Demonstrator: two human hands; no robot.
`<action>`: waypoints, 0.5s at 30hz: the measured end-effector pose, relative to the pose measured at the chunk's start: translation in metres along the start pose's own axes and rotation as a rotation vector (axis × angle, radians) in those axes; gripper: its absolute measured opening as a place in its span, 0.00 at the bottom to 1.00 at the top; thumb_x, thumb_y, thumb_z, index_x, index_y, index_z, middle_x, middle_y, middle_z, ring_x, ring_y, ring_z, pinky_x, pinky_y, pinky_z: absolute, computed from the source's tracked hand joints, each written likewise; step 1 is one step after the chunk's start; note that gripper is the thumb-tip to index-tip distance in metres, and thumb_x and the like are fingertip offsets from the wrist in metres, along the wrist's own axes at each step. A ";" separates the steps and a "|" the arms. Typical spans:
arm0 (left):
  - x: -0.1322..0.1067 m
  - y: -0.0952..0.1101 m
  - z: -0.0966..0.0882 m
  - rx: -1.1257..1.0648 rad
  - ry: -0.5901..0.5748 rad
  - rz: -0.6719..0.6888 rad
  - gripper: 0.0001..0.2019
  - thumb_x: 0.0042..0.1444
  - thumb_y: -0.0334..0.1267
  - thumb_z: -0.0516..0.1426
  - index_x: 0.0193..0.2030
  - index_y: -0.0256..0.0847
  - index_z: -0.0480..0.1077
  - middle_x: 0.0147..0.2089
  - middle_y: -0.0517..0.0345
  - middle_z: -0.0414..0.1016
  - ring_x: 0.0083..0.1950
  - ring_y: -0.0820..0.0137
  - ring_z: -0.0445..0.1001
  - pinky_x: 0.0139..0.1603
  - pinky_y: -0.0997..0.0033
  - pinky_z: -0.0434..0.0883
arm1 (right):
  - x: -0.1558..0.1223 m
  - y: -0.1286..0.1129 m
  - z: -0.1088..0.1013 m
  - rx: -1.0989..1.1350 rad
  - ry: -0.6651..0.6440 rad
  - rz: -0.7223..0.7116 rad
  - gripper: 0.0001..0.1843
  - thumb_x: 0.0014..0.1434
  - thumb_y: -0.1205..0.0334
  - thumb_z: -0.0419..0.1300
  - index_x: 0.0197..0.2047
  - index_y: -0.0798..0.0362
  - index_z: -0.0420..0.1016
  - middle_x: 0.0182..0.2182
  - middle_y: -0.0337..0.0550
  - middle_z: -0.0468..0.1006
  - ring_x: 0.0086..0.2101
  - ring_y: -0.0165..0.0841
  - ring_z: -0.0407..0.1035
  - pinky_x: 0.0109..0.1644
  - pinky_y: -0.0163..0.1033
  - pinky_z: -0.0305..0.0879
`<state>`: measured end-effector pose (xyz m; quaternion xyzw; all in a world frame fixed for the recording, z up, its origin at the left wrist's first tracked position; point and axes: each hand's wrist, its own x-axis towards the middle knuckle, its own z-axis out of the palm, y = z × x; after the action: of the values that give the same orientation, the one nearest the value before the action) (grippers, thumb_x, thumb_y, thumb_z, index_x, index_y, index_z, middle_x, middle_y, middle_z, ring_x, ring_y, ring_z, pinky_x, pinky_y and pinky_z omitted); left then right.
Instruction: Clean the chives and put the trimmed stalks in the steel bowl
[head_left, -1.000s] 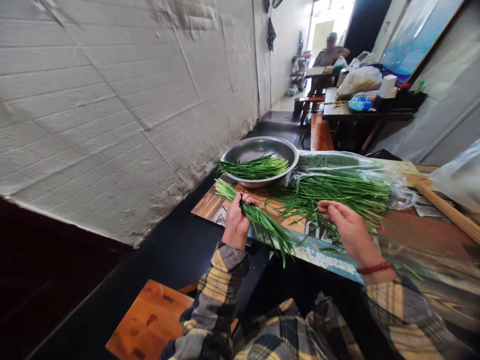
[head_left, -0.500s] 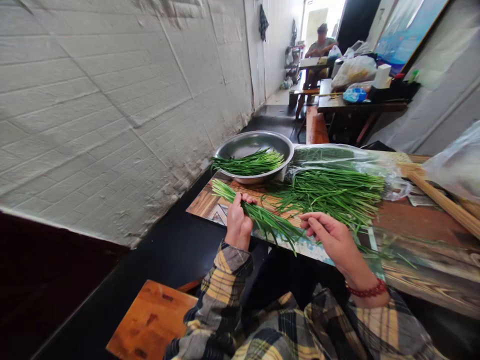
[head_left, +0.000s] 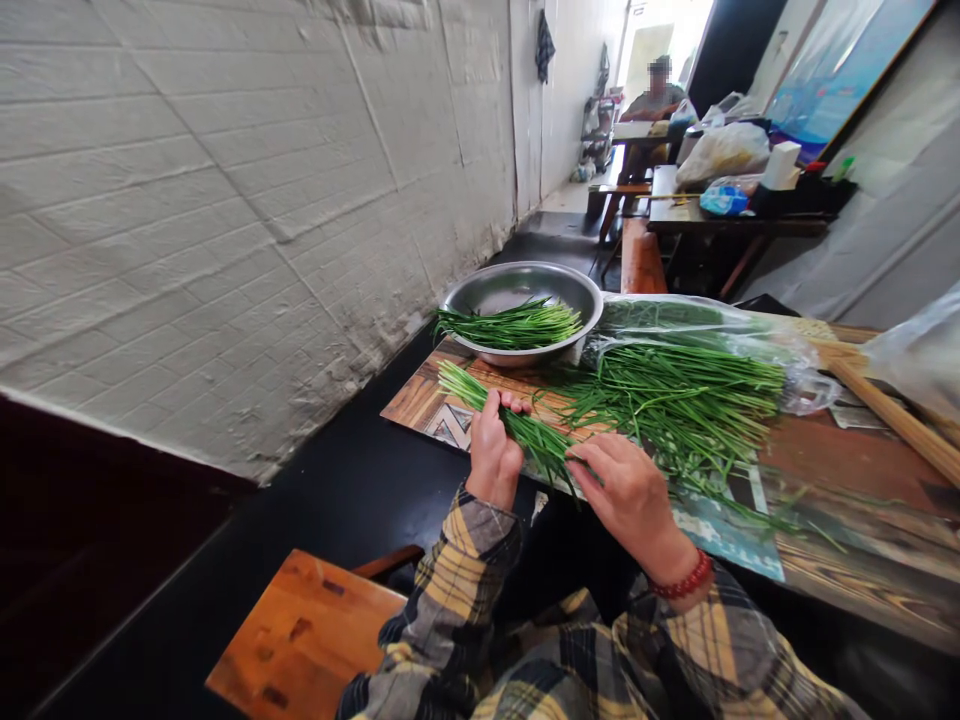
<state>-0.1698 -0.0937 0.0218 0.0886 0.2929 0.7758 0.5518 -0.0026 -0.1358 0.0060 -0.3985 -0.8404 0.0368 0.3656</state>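
My left hand [head_left: 496, 448] is wrapped round a bunch of garlic chives [head_left: 538, 432], with the pale stem ends pointing up and left. At the green leaf end, my right hand [head_left: 619, 490] pinches the leaves between thumb and fingers. Behind the held bunch, a metal basin [head_left: 491, 283] stands on the table with more chives [head_left: 525, 324] lying in it. A large loose pile of chives [head_left: 682, 395] spreads over the tabletop to the right, partly under a clear plastic bag [head_left: 720, 315].
The patterned wooden table [head_left: 817, 450] bears wooden sticks [head_left: 896, 410] at the right. An orange wooden stool [head_left: 300, 630] stands at lower left, near a white wall [head_left: 262, 220]. Farther back are a cluttered table [head_left: 675, 208] and a seated person [head_left: 655, 100].
My right hand has moved left, from beyond the leaf tips onto the leaf end of the held bunch. The view has shifted slightly; my left hand keeps its hold.
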 end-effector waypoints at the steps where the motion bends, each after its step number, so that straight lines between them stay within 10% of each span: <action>1: -0.001 0.000 -0.001 -0.006 -0.003 -0.005 0.15 0.62 0.35 0.55 0.24 0.37 0.60 0.22 0.66 0.60 0.23 0.79 0.62 0.32 0.74 0.66 | 0.000 0.000 0.001 -0.039 0.003 -0.014 0.06 0.64 0.64 0.56 0.38 0.50 0.74 0.33 0.44 0.76 0.38 0.38 0.68 0.44 0.43 0.63; 15: -0.003 0.000 -0.009 -0.053 -0.002 -0.038 0.17 0.60 0.38 0.59 0.25 0.39 0.55 0.22 0.68 0.57 0.20 0.81 0.58 0.24 0.77 0.61 | -0.002 0.003 0.013 0.243 0.102 0.205 0.07 0.64 0.62 0.51 0.35 0.50 0.68 0.32 0.43 0.73 0.37 0.37 0.67 0.44 0.44 0.63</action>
<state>-0.1728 -0.0997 0.0145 0.0689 0.2733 0.7727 0.5688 -0.0080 -0.1323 -0.0059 -0.4362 -0.7650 0.1552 0.4476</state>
